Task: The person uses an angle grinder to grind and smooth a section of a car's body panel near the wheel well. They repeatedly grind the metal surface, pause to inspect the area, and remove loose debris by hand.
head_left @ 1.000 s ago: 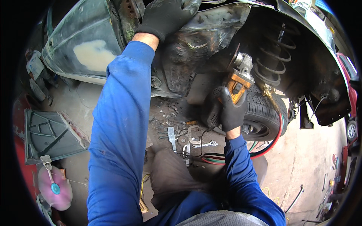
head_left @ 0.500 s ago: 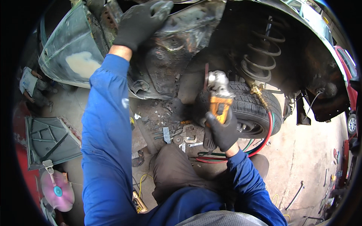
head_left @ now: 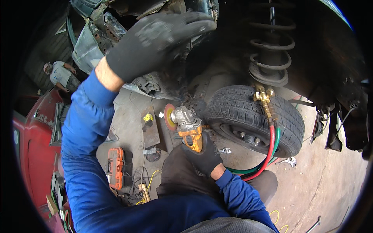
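Note:
My right hand [head_left: 204,156], in a dark glove, grips a yellow and black angle grinder [head_left: 192,139] with a silver head. Its reddish flap disc [head_left: 169,117] stands on edge at the left. The grinder is held over my knee, apart from the car. High at the left, my gloved left hand [head_left: 159,42] is stretched out flat, its fingers pointing right and holding nothing. Behind that hand is the stripped, rusty car body [head_left: 87,48]; the hand hides part of it, and I cannot tell whether it touches the metal.
A tire [head_left: 254,103] lies tilted under the coil spring [head_left: 271,64]. Brass torch fittings [head_left: 265,101] with red and green hoses [head_left: 272,144] hang over it. An orange toolbox [head_left: 116,167], a power strip [head_left: 144,193] and wrenches [head_left: 289,161] lie on the floor. Someone [head_left: 63,73] stands far left.
The grinder in my right hand has moved left and toward me, with its disc swung to the left. My left hand has come nearer and shifted right. The whole view has turned.

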The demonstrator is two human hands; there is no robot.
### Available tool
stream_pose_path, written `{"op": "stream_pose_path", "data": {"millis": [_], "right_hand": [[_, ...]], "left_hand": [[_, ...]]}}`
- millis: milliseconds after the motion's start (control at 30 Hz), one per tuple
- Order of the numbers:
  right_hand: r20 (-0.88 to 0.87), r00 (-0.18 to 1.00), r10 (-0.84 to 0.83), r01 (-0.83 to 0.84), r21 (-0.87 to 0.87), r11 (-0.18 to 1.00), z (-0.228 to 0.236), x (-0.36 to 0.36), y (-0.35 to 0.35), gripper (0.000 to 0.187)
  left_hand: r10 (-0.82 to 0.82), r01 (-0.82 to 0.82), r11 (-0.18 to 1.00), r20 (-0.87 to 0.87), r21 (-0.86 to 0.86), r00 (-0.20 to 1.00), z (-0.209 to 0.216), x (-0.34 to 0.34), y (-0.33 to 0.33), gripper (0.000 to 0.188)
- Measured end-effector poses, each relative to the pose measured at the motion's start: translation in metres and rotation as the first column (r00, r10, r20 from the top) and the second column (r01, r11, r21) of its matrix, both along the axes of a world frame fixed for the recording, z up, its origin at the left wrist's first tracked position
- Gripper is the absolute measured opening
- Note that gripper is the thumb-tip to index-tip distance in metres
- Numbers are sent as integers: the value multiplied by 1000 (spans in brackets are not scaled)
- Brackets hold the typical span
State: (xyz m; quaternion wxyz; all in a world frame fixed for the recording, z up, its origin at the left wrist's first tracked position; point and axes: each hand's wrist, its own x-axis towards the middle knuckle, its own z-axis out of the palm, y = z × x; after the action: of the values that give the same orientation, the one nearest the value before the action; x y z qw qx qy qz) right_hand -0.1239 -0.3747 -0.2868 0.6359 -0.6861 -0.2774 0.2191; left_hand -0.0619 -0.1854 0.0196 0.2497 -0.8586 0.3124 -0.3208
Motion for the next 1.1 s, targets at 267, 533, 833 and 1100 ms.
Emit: {"op": "stream_pose_path", "data": {"millis": [267, 533, 833, 1100], "right_hand": [[31, 998, 48, -50, 68, 996, -4, 11, -16, 61], [42, 998, 50, -55, 120, 991, -7, 20, -24, 63], [23, 997, 68, -71, 154, 986, -12, 28, -20, 59], [30, 997, 75, -79, 147, 986, -8, 30, -24, 57]], "left_hand": [[595, -534, 801, -253, 272, 763, 54, 29, -53, 42], [400, -452, 891, -537, 38, 743, 67, 34, -46, 47], [400, -543, 831, -552, -117, 731, 63, 25, -51, 61], [454, -497, 866, -493, 50, 742, 65, 27, -59, 59]]}}
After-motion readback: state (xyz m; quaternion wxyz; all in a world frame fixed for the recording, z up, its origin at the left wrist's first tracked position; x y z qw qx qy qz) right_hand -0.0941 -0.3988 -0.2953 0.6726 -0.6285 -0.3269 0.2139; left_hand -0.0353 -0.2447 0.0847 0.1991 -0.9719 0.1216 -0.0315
